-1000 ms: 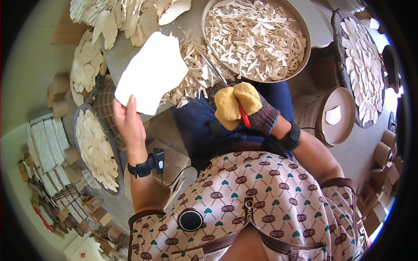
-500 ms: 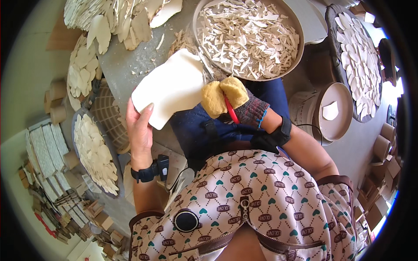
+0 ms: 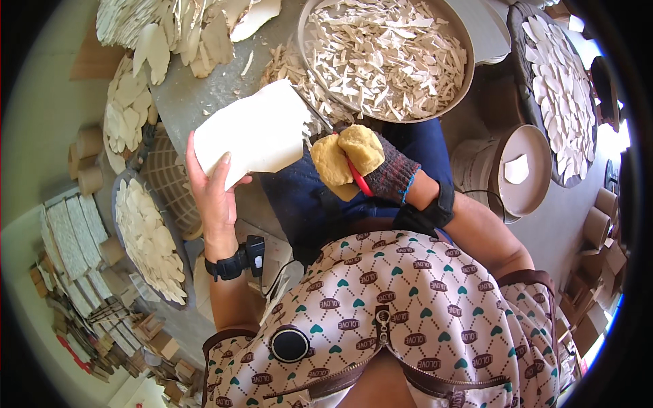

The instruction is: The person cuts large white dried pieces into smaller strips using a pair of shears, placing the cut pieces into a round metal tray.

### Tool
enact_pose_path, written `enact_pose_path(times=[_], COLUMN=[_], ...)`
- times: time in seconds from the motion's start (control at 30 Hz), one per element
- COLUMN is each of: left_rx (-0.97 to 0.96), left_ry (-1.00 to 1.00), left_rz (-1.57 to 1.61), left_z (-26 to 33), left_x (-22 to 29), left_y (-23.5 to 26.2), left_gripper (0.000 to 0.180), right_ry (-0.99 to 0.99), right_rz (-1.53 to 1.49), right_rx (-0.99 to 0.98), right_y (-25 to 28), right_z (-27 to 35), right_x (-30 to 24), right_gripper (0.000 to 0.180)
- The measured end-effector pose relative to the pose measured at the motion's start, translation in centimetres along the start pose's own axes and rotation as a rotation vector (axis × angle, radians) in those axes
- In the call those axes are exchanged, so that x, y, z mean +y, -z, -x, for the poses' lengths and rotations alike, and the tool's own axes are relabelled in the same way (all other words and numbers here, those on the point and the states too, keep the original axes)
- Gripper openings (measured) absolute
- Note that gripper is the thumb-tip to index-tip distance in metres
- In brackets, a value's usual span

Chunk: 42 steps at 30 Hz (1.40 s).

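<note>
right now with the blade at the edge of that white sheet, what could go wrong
The bare left hand grips the white sheet close to where the gloved right hand works a red-handled blade; a slip could nick the fingers. Trimmings might also miss the metal pan of offcuts and fall on the lap.

My left grip (image 3: 216,182) holds a flat, pale slab (image 3: 255,134) from underneath, thumb up on its near edge, the piece tilted over my lap. My right grip (image 3: 359,163), in a knitted glove with yellowish fingertips, is closed around a red-handled knife (image 3: 355,173) whose blade meets the slab's right edge. Just beyond this grip sits a wide round metal basin (image 3: 454,88) full of pale offcuts, resting on the grey worktop (image 3: 187,102). Left of my left grip, a dark tray (image 3: 126,251) carries flat cut pieces. Well right of my right grip stands a bucket (image 3: 476,163) capped by a shallow dish (image 3: 527,170).
</note>
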<state>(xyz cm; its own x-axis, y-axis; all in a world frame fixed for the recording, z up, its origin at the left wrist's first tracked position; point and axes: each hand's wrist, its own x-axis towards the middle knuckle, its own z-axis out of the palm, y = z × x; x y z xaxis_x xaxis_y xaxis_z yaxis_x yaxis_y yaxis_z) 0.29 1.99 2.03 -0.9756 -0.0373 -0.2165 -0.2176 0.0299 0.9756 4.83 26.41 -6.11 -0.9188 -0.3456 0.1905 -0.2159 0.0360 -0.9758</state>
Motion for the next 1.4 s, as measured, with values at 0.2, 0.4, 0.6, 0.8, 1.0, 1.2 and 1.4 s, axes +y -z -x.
enact_pose_path(times=[0.2,0.4,0.6,0.8,1.0,1.2,1.4], left_rx=[-0.018,-0.123,-0.255,0.372,-0.139,-0.035,-0.007], left_ry=[-0.034,-0.02,0.063,-0.272,-0.033,0.496,0.331], left_rz=[-0.016,-0.03,-0.032,0.243,0.099,1.066,0.934], left_z=[-0.5,-1.0,-3.3,-9.5,-12.7,-17.4,-15.5], left_x=[0.9,2.5,3.4,3.3,2.2,-3.5,-3.1], left_y=[-0.4,0.0,4.3,15.5,5.8,-4.3,-3.5], left_gripper=[0.068,0.068,0.062,0.031,0.025,0.023,0.02], right_ry=[-0.281,-0.431,-0.161,-0.427,-0.459,-0.598,-0.578], right_rz=[-0.513,-1.214,-0.041,-0.251,-0.392,-0.586,-0.482], right_rx=[0.04,0.01,-0.143,-0.147,-0.11,-0.03,-0.05], right_y=[-0.1,0.4,2.2,2.1,0.6,-0.5,-0.1], right_z=[0.6,-1.2,0.5,1.8,1.5,0.9,1.2], right_x=[0.9,-1.2,-2.8,-1.3,0.9,0.4,1.5], right_gripper=[0.017,0.015,0.023,0.024,0.023,0.039,0.029])
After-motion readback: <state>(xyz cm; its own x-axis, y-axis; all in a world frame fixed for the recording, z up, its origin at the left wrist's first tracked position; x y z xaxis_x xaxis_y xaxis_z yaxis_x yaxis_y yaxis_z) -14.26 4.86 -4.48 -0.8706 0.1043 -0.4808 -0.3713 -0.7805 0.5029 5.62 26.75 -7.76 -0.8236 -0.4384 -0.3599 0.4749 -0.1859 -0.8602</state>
